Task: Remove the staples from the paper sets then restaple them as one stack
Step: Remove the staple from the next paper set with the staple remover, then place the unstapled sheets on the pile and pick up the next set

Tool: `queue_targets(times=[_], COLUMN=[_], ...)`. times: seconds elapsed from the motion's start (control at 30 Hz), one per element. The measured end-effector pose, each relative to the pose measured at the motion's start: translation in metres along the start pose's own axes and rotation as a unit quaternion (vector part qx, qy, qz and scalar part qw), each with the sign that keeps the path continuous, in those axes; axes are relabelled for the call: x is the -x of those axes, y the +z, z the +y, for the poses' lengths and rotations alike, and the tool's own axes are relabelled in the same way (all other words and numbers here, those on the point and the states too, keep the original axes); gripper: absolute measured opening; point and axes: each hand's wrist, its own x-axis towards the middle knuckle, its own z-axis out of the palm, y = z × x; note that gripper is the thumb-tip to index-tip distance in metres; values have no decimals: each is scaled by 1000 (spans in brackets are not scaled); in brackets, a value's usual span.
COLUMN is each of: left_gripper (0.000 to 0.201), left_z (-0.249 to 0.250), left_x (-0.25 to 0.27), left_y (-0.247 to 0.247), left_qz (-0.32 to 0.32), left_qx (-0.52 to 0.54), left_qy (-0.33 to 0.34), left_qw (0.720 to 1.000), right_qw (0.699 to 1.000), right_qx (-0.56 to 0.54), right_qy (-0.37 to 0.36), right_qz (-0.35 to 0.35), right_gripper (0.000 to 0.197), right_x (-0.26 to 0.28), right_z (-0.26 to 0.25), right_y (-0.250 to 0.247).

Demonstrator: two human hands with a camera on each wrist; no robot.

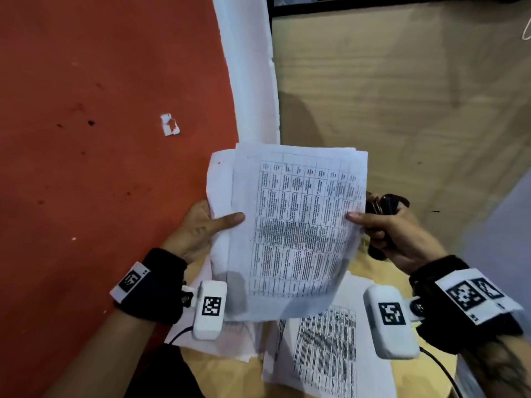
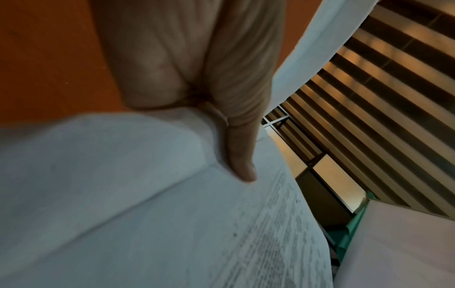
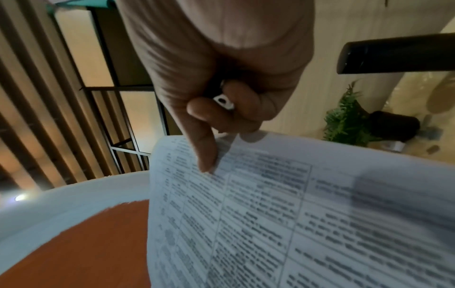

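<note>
White papers (image 1: pixel 293 225) held up in the air, left hand (image 1: pixel 201 225) pinching the left edge, right hand (image 1: pixel 402 237) thumbing the right edge while gripping a dark tool (image 1: pixel 382 206). Uneven sheets could slip from that split grip. More papers (image 1: pixel 324 351) lie below; scrap (image 1: pixel 170 124) on the red floor.

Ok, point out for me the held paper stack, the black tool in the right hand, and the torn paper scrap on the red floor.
held paper stack (image 1: pixel 296 225): head view, middle of the printed top sheet.
black tool (image 1: pixel 386 205): head view, its dark body above the right hand's fingers.
torn paper scrap (image 1: pixel 169 124): head view, centre of the white scrap.
</note>
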Motion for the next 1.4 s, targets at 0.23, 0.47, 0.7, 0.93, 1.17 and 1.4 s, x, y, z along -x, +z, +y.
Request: queue_targets(times=[0.23, 0.47, 0.7, 0.93, 1.17, 1.4], left_gripper=[73, 25, 44, 55, 71, 47], left_z=[-31, -90, -175, -250, -250, -268], left_x=[-5, -29, -48, -69, -98, -129], left_y=[-17, -86, -160, -204, -184, 19], left_qz=[27, 171, 196, 232, 172, -95], left_qx=[21, -123, -266, -345, -601, -604], left_qy=[-48, -121, -269, -332, -340, -233], left_qw=[998, 970, 905, 847, 702, 756], right_qw=[996, 978, 927, 888, 883, 872], right_qx=[10, 44, 257, 332, 336, 357], right_qy=[-6, 91, 251, 314, 326, 335], right_qz=[86, 182, 107, 57, 40, 22], right_gripper=[39, 17, 36, 39, 39, 39], right_x=[-28, -76, -27, 10, 4, 2], right_z=[24, 114, 266, 320, 321, 317], right_y=[15, 16, -65, -79, -80, -78])
